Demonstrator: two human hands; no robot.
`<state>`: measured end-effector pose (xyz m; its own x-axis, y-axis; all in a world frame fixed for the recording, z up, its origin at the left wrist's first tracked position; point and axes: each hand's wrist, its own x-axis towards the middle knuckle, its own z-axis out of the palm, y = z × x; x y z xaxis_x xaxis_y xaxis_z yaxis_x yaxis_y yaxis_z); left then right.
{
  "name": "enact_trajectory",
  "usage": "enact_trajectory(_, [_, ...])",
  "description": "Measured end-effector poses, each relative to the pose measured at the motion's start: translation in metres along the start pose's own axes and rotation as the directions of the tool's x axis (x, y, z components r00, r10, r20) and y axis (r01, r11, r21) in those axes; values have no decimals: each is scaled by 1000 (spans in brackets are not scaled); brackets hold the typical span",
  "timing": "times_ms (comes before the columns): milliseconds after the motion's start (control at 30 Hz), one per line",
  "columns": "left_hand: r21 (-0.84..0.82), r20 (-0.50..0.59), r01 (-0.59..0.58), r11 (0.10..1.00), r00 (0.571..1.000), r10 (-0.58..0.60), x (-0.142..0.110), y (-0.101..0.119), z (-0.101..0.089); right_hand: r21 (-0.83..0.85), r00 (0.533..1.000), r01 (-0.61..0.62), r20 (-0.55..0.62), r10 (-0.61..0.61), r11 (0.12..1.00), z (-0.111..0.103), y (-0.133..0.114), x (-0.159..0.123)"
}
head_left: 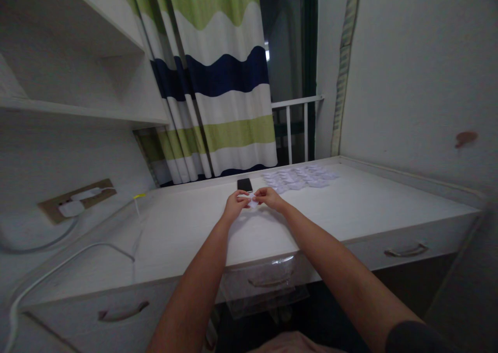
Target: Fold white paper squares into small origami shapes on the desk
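Observation:
Between my two hands, just above the white desk (175, 233), is a small white piece of folded paper (253, 201). My left hand (235, 206) pinches its left side between thumb and fingers. On the other side my right hand (269, 198) grips it the same way, fingertips close to those of the left. The exact folds are too small to make out. Right behind my hands lies a dark phone (245, 185). Several white folded paper pieces (301, 177) are laid out in rows beyond my right hand.
A striped curtain (233, 78) hangs behind the desk beside a white railing (298, 104). At the left are a plugged-in charger (72, 208), a white cable (78, 252) and an overhead shelf (85, 109). Drawers with handles (406, 250) line the desk front.

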<state>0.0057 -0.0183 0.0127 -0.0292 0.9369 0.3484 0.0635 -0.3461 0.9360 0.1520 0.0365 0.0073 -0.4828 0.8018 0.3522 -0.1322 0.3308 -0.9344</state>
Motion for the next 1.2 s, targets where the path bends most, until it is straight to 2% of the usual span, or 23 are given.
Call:
enact_trajectory(267, [-42,-32,32,999,999,-33,2,-4,0,-12,999,-34,11,34,999,2,-6,-6])
enact_trajectory(433, [-37,-77,35,999,996,-38,4,-5,-2,-86,998,-46,-40,43,995,3,-8,-8])
enact_trajectory(600, [-31,-96,17,999,995,-20,4,-4,-3,6,994,-103,-38,103,995,5,-13,-10])
enact_trajectory(800, [-73,-48,66,995,996,-70,2,-4,-3,125,991,-128,-29,133,984,7,-16,-10])
enact_trajectory(1067, [-70,-52,64,996,996,-67,4,-7,-3,138,990,-140,-11,143,980,5,-12,-10])
enact_trajectory(1200, [-65,-64,51,997,996,-55,7,-9,-5,80,993,-116,0,116,990,4,-9,-9])
